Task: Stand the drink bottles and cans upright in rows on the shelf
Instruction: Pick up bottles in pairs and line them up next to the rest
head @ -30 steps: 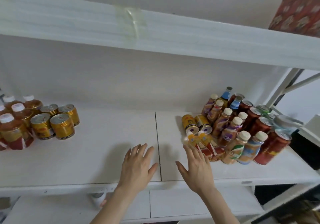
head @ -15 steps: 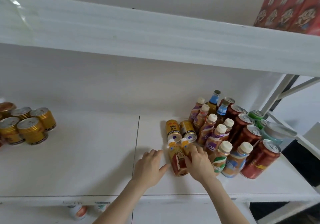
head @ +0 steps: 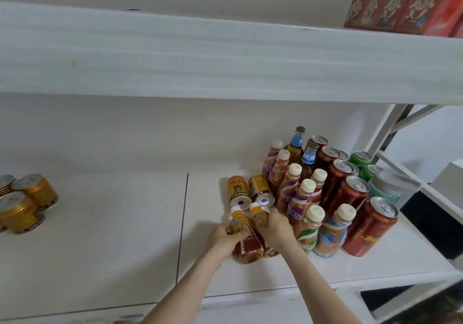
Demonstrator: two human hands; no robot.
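Two small amber tea bottles with white caps lie side by side on the white shelf (head: 112, 236). My left hand (head: 223, 236) is closed around the left tea bottle (head: 244, 238). My right hand (head: 276, 228) grips the right tea bottle (head: 259, 217). Just behind them two gold cans (head: 239, 189) lie on their sides, bottoms toward me. To the right stand coffee bottles (head: 292, 186) with cream caps, two blue-labelled glass bottles (head: 295, 143) and red cans (head: 370, 226) in rows.
Several gold cans (head: 22, 203) stand upright at the shelf's far left. Green cans (head: 360, 158) and a pale lidded container (head: 390, 186) sit at the right end by the metal frame. An upper shelf board (head: 225, 58) overhangs, with red cartons (head: 406, 0) on it.
Both hands have moved forward from flat on the shelf and closed on the two lying tea bottles. My view has shifted right, so the left group slid out of sight.
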